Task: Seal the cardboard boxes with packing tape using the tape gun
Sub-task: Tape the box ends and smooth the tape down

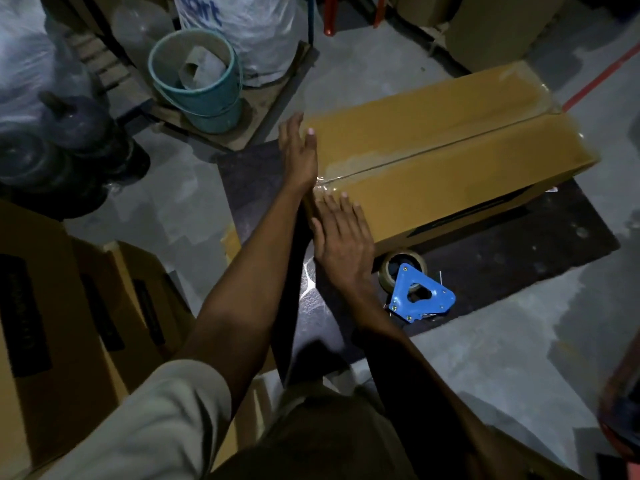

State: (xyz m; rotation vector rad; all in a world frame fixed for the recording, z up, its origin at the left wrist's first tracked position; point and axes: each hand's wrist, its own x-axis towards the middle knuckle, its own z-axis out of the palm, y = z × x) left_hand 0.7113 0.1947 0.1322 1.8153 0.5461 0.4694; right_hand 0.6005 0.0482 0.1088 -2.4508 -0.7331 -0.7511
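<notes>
Long cardboard box (450,150), glossy tape (363,162) along seam.

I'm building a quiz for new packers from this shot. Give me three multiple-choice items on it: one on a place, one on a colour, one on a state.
1. Where is the tape gun?
A. held in a hand
B. on the dark mat beside the cardboard box
C. on top of the box

2. What colour is the bucket?
A. red
B. yellow
C. teal

3. How is the box's top seam?
A. closed, with clear tape along it
B. flaps standing open
C. closed, with no tape

Answers:
1 B: the blue gun lies on the mat, while the left hand and right hand press flat on the box's near end.
2 C: its wall is teal.
3 A: glossy tape runs along the seam.
</notes>
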